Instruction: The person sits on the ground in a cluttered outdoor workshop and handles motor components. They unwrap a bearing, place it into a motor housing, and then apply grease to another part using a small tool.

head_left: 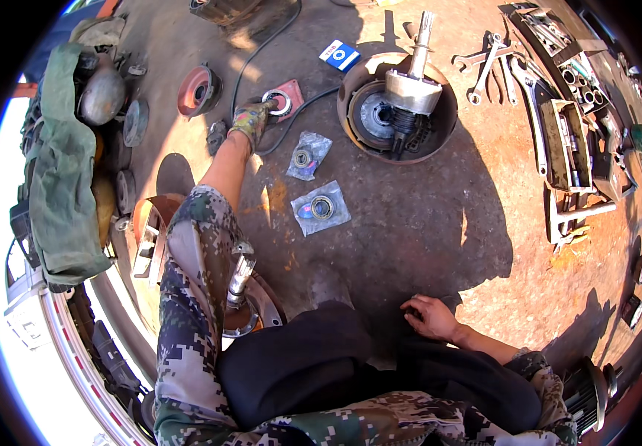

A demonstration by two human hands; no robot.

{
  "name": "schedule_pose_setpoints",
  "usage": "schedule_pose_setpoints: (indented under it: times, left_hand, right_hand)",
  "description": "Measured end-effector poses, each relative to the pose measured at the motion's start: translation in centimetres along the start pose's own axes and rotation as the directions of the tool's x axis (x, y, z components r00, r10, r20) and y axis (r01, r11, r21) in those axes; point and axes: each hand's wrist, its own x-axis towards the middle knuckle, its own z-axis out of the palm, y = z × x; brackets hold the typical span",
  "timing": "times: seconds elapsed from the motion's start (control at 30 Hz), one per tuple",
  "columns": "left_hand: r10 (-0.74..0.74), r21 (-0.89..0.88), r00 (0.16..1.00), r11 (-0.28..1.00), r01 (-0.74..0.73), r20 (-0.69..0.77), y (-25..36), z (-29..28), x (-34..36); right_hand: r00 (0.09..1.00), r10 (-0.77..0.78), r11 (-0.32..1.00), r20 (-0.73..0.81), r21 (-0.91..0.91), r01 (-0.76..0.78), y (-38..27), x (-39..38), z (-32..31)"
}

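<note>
The steel ring bearing on its red square pad (281, 99) sat on the rusty dirt floor (425, 215), up near the top middle, with a black cable (302, 108) curling past it. Going from the left: a green canvas bag (60, 171) was slumped over a pile of grey metal parts, then a red cast flange with a round hole (199, 91) lay just left of the pad. The left hand (252, 119), in a worn camo work glove, was stretched way out and its fingertips were right on the ring; fingers bent, but I couldn't tell if it was really gripping. Below that were two clear plastic bags with bearings inside (321, 208), near each other. Further right stood a big round drum housing with a shaft sticking up (402, 104), and a small blue and white box (339, 55) lay just beside it. The right hand (431, 318) was bare, loosely curled, holding nothing, resting by the dark trousers. Far right: a scatter of steel wrenches (499, 67).
</note>
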Motion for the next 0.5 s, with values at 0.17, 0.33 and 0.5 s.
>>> schedule_pose_setpoints:
  times: [0.17,0.33,0.5]
  left_hand:
    - [-0.106,-0.237,0.993,0.964,0.118,0.059,0.9,0.9,0.3]
    - [-0.058,0.142,0.997,0.989,0.051,0.044,-1.4,0.1,2.4]
    - [0.076,0.453,0.991,0.891,-0.020,-0.107,-2.0,0.9,2.4]
  right_hand:
    - [1.000,0.012,1.000,-0.023,0.015,-0.011,-0.2,0.0,0.0]
    - [0.999,0.005,1.000,-0.032,0.022,-0.005,-0.1,0.0,0.2]
    - [0.999,0.011,1.000,-0.030,0.010,-0.011,-0.2,0.0,0.1]
